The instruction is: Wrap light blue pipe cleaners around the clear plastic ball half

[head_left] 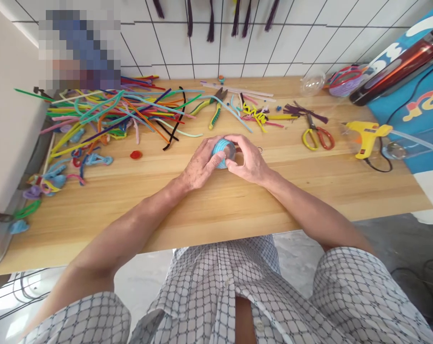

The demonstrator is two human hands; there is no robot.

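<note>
Both of my hands meet over the middle of the wooden table (pixel 216 205). Between them sits a small round object wound with light blue pipe cleaner (pixel 221 152), with a clear part showing on its right side. My left hand (pixel 201 165) cups its left side, thumb pressed against the blue coil. My right hand (pixel 248 160) curls over its top and right side, fingers closed round it.
A heap of coloured pipe cleaners (pixel 105 114) covers the back left. Pliers (pixel 216 107), scissors with yellow and red handles (pixel 318 136) and a yellow glue gun (pixel 366 136) lie at the back. A clear bowl with coils (pixel 345 79) stands at back right. A red disc (pixel 135 154) lies left.
</note>
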